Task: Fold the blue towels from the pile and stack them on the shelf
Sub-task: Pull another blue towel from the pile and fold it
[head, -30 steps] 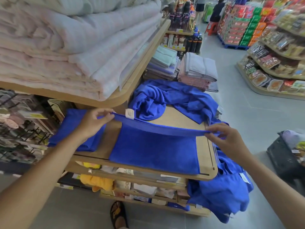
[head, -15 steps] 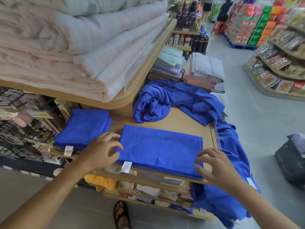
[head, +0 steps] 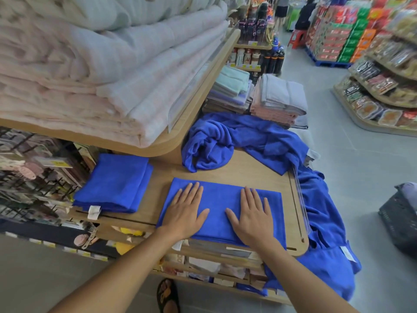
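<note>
On the wooden shelf point(head: 248, 172) in front of the person, a blue towel point(head: 218, 199) lies folded into a long flat rectangle. Both hands rest on it palm down, the left hand point(head: 184, 213) near its left end and the right hand point(head: 253, 215) toward its right, with fingers straight and slightly spread, gripping nothing. This looks like smoothing a fold. Judging by its length, the towel likely needs another fold before it matches the finished ones. Those sit just to the left, apart from it: a small stack of folded towels point(head: 117, 184), at least two by the look of its edges, with a white tag point(head: 94, 211) hanging at the front. Behind the hands, a crumpled pile point(head: 237, 143) of blue towels sprawls across the back of the shelf, and more blue cloth point(head: 320, 222) hangs over the right edge toward the floor. How many towels that holds cannot be told, but much of the job seems left.
</note>
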A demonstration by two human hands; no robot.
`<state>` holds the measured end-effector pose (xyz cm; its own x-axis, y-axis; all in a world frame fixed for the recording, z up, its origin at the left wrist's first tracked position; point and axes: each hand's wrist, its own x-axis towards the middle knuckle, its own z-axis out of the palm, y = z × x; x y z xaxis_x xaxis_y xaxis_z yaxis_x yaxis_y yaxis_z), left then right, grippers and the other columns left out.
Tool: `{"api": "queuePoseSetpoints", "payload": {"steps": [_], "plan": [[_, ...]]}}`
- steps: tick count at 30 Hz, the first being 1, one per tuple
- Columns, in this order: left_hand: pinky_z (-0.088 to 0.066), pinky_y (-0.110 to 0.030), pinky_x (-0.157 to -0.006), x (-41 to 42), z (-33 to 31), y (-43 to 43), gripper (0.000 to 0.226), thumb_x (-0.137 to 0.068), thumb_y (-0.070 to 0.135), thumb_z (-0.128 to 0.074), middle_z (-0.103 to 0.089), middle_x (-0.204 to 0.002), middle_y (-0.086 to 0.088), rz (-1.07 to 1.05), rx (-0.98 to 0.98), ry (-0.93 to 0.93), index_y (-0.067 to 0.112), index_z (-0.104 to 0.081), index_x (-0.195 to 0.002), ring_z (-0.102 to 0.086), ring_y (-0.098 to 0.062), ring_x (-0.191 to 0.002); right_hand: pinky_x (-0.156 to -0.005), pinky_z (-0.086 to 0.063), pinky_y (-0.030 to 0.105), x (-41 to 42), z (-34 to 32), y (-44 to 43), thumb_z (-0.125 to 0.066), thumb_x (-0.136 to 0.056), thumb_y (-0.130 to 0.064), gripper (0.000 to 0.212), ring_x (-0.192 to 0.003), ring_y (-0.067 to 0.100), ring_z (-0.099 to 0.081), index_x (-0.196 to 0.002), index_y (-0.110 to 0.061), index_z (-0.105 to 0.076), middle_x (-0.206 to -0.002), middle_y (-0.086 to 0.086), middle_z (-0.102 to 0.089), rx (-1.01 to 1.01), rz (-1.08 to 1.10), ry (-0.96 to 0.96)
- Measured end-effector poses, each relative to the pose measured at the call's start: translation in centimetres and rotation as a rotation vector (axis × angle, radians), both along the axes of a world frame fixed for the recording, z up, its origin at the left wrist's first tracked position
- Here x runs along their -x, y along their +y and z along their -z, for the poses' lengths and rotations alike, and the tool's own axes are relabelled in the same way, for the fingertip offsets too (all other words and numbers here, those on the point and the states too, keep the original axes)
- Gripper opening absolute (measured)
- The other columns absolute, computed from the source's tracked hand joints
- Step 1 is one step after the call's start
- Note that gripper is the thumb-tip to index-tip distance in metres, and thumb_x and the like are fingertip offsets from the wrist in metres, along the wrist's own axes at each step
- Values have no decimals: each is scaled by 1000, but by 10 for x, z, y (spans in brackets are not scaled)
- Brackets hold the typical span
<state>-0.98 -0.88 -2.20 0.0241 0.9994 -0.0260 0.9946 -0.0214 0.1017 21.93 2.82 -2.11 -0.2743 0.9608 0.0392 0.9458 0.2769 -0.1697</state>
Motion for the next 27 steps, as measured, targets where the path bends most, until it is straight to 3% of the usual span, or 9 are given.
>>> {"api": "queuePoseSetpoints", "payload": {"steps": [6, 13, 17, 19, 22, 25, 27], "plan": [[6, -41, -127, 1, 5, 7, 96, -87, 77, -15, 15, -169, -4, -103, 28, -7, 23, 6, -162, 16, -21, -156, -127, 7, 44, -22, -1, 5, 4, -87, -84, 101, -158, 12, 2, -164, -20, -7, -172, -4, -2, 22, 12, -33], [5, -42, -127, 2, 4, 33, 97, -85, 79, -10, 12, -169, -6, -133, 23, -16, 22, 4, -162, 14, -23, -156, -128, 2, 43, -26, -9, 36, -5, -93, -77, 92, -158, 14, 3, -164, -18, -7, -172, -2, -3, 48, -30, -39], [8, -41, -126, 3, 10, 31, 95, -86, 80, -7, 14, -169, -5, -123, 8, -17, 23, 6, -161, 15, -22, -156, -129, -3, 40, -53, -8, 18, -14, -96, -74, 90, -158, 18, 4, -164, -15, -2, -172, 1, 2, 57, 75, 16], [7, -41, -126, 2, 9, 31, 95, -87, 78, -7, 14, -169, -4, -119, -3, -19, 22, 6, -162, 15, -22, -156, -128, -10, 39, -65, -12, 8, -23, -98, -71, 93, -158, 24, -6, -163, -8, -5, -171, 10, -8, 70, 157, 51], [7, -44, -126, -1, 2, 29, 91, -90, 74, -10, 14, -169, -3, -96, -8, -4, 20, 6, -162, 16, -20, -155, -121, -27, 37, -70, -23, 5, -37, -96, -71, 97, -144, 31, -36, -157, 1, -19, -157, 18, -38, -29, 221, -15], [6, -46, -126, -20, -4, 22, 88, -92, 72, -9, 6, -170, 1, 3, -72, -10, 19, -1, -163, 13, -16, -156, -103, -43, 38, -65, -38, 18, -63, -86, -66, 100, -127, 33, -51, -151, 2, -27, -141, 18, -51, 76, 292, 81], [7, -44, -126, -40, -1, 15, 92, -90, 76, -6, 2, -170, 3, 88, -75, -41, 19, -6, -163, 11, -13, -156, -78, -48, 35, -63, -49, 34, -77, -77, -59, 91, -106, 30, -60, -136, 0, -40, -122, 14, -60, 254, 380, 198]]}}
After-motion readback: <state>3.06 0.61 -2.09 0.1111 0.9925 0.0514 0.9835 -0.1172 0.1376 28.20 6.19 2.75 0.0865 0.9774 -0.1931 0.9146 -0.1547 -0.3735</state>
